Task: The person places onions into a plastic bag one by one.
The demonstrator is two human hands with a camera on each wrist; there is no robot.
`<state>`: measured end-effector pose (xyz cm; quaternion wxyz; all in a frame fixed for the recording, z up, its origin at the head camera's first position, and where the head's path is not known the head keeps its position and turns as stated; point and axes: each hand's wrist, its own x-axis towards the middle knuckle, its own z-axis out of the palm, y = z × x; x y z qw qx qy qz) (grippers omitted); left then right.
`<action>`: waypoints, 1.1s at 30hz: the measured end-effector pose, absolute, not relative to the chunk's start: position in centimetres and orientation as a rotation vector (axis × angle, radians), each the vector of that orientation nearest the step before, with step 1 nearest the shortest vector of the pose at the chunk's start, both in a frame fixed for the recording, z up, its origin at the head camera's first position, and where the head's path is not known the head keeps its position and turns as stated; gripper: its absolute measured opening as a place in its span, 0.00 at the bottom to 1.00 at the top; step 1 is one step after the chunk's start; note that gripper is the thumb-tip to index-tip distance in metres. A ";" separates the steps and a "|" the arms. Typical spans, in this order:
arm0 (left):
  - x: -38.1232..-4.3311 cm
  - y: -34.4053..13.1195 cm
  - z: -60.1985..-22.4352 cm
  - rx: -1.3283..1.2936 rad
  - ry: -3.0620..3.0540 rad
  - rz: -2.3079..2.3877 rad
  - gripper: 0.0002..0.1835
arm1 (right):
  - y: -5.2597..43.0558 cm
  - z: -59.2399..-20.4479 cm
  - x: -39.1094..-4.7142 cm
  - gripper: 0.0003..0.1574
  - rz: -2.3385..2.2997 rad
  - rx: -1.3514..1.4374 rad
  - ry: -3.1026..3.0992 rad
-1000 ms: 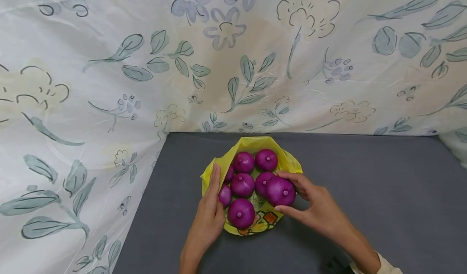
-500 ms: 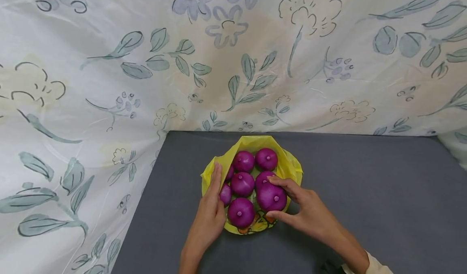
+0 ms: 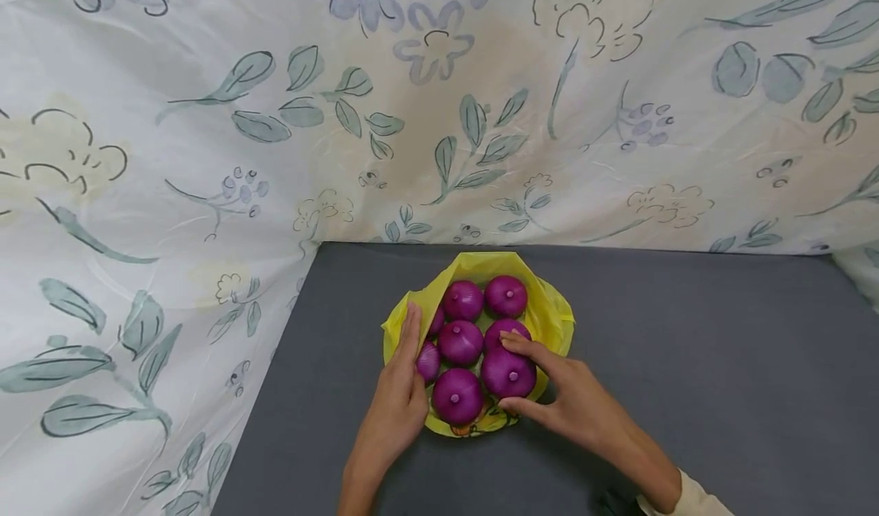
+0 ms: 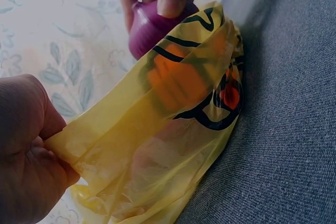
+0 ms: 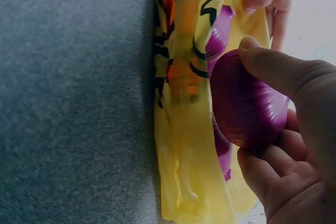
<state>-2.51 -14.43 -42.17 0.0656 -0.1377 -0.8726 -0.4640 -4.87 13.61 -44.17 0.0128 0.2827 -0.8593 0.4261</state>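
Observation:
A yellow plastic bag (image 3: 558, 319) with orange and black print stands with its mouth spread on the dark grey surface. Several purple onions lie inside, among them a front one (image 3: 457, 396) and a back one (image 3: 507, 296). My left hand (image 3: 393, 405) is at the bag's left side; in the left wrist view, that hand (image 4: 31, 150) pinches the bag's rim. My right hand (image 3: 584, 401) grips another onion (image 3: 509, 372) between thumb and fingers at the bag's front right. In the right wrist view this onion (image 5: 247, 100) is at the mouth, partly over the rim.
A dark grey cloth-covered surface (image 3: 687, 348) extends around the bag, widest to the right. White floral fabric (image 3: 426, 134) hangs behind it and along the left (image 3: 103, 310). A dark object (image 3: 614, 502) sits by the right wrist.
My right hand has moved left with the onion, from the bag's right edge to over its front right inside. My left hand keeps its place on the bag. The view has shifted slightly.

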 end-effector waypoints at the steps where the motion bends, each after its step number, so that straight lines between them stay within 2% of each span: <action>1: -2.6 -14.4 -42.2 -0.412 -2.634 -1.398 0.47 | 13.6 -44.3 -4.9 0.55 1.319 0.880 -2.681; 26: -2.9 -14.3 -42.3 -0.389 -2.653 -1.418 0.46 | 12.6 -46.2 -5.1 0.50 1.131 1.117 -2.668; 33: -3.1 -14.2 -42.5 -0.381 -2.670 -1.409 0.46 | 12.5 -46.6 -5.0 0.52 1.005 1.129 -2.725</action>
